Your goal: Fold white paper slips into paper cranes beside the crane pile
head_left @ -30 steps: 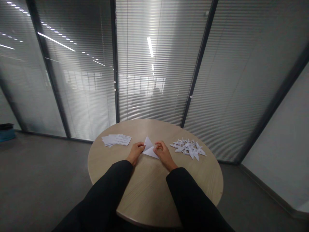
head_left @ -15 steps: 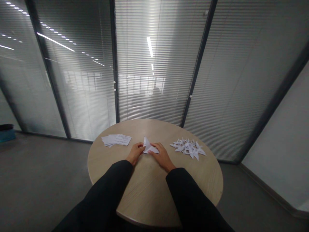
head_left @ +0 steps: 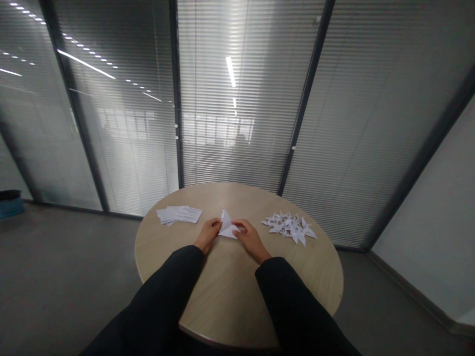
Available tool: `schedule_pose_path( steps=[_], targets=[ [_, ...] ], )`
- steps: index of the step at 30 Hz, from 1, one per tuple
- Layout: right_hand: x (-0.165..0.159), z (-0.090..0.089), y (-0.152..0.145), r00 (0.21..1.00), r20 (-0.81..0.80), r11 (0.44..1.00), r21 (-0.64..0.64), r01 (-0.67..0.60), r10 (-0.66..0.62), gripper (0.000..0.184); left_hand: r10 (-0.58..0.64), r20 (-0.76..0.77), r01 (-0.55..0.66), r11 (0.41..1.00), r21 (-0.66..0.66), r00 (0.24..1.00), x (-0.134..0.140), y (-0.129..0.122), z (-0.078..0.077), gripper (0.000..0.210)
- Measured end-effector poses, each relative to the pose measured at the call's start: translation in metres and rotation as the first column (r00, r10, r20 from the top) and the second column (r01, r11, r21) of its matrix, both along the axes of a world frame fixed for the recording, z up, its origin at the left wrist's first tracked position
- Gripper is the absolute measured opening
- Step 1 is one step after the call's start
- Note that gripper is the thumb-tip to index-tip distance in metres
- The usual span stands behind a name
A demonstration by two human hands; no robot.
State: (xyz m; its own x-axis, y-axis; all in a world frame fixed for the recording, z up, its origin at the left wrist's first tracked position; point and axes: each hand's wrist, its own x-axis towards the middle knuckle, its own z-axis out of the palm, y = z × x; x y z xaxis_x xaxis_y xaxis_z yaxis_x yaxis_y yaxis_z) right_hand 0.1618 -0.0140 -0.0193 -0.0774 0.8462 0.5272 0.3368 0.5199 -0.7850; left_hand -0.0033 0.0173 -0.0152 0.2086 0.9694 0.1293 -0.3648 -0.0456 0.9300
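Observation:
A partly folded sheet of white paper (head_left: 227,228) lies between my hands near the middle of the round table, one pointed corner standing toward the far side. My left hand (head_left: 209,234) pinches its left edge between thumb and fingers. On the other side, my right hand (head_left: 249,238) has its thumb and fingers closed on the right corner of the paper. Off to the right sits a heap of folded white paper pieces (head_left: 289,226) with pointed tips. To the left, several flat printed paper slips (head_left: 180,214) overlap in a loose stack.
The round wooden table (head_left: 230,291) has its front edge close to my body. Behind it stands a glass partition with blinds (head_left: 237,163). A white wall (head_left: 434,212) is at the right, and a blue object (head_left: 11,205) rests on the floor far left.
The folded paper has turned slightly and its right corner has shifted left and down. My right fingers have moved a little on it. My left hand stays at the left edge.

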Motion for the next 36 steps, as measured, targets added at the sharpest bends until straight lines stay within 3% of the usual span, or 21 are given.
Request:
schedule_pose_path(
  steps=[9,15,22,28,36],
  targets=[
    [0.002,-0.002,0.003,0.991,-0.128,0.988,-0.149,-0.048,0.029,0.026,-0.066,-0.042,0.067,0.997,0.029,0.997,0.001,0.001,-0.002,0.033],
    [0.0,0.002,0.0,0.997,0.049,0.998,0.045,0.054,-0.057,0.023,-0.076,-0.019,0.077,0.997,0.009,0.997,0.0,0.001,-0.002,0.031],
    [-0.007,0.004,-0.005,0.993,0.113,0.999,0.022,0.043,-0.046,0.056,-0.042,0.001,0.042,0.997,0.069,0.999,-0.001,0.001,0.001,0.039],
    [-0.005,0.004,0.0,0.987,-0.16,0.992,-0.122,-0.024,0.004,0.044,-0.03,-0.049,0.035,0.996,0.085,0.998,0.0,-0.006,0.007,0.049],
    [-0.001,0.007,-0.001,0.887,-0.461,0.975,-0.208,-0.083,-0.023,0.038,-0.082,-0.023,0.084,0.993,0.079,0.996,0.001,-0.006,0.007,0.052]
  ],
)
